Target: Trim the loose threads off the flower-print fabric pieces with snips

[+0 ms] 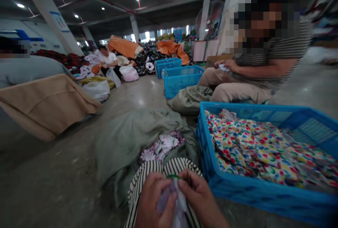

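Observation:
In front of my striped lap (148, 171), both hands grip a pale lilac-white piece of fabric (179, 199). A thin green strip (173, 176) runs along its top edge, between my fingertips. My left hand (154, 199) is closed round the fabric's left side. On the right, my right hand (196, 191) pinches the upper edge near the green strip. The fabric's lower part hangs between the hands and leaves the frame at the bottom. Just beyond my knees, a grey-green sack (126, 140) lies open with white and purple patterned pieces (163, 145) in its mouth.
At my right stands a blue plastic crate (211, 164) full of colourful dotted fabric pieces (248, 143). Behind it a seated person (285, 59) handles something small and white. A tan cloth-covered block (47, 104) is at left. More blue crates (182, 80) and fabric heaps stand farther back.

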Demonstrator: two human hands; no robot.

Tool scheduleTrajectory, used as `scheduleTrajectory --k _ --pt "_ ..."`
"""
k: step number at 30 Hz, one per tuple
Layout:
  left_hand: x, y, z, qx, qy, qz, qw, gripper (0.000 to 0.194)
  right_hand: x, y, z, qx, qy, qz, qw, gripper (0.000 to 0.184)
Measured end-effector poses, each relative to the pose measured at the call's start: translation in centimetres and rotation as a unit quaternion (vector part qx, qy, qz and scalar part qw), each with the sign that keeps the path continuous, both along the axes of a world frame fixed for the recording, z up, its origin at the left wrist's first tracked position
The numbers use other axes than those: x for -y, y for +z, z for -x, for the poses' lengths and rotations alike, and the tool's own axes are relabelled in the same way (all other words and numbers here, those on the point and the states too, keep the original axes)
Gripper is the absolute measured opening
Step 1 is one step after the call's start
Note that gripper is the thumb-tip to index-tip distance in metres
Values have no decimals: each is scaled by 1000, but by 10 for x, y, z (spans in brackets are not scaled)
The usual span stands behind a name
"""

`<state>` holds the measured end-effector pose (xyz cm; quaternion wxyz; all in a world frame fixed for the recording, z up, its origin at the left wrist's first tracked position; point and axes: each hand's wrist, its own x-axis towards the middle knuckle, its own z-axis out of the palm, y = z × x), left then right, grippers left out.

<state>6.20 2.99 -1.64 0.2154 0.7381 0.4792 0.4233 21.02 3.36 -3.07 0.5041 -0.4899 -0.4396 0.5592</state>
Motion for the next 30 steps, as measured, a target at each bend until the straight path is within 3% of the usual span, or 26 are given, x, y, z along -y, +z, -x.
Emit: scheduleTrajectory --k 3,6,8,15,21,24,30 --pt "-3 28 -2 78 -31 201 976 48 4 13 -7 -55 76 20 995 29" --pt "-8 32 -5 199 -92 411 885 29 4 17 -12 -55 123 49 990 30" --pt "-8 28 -7 260 -79 461 845 23 4 18 -14 -36 121 65 990 31" --pt "-5 22 -6 359 -26 455 814 27 -1 8 -23 -12 -26 43 999 28" --pt "-4 23 -4 376 -39 454 807 27 1 11 -22 -51 75 74 993 36" --pt "-3 26 -4 359 -48 448 817 25 2 18 -17 -44 107 100 988 38" --pt "-2 27 -2 329 -59 446 830 21 -2 18 -14 -45 198 64 977 42"
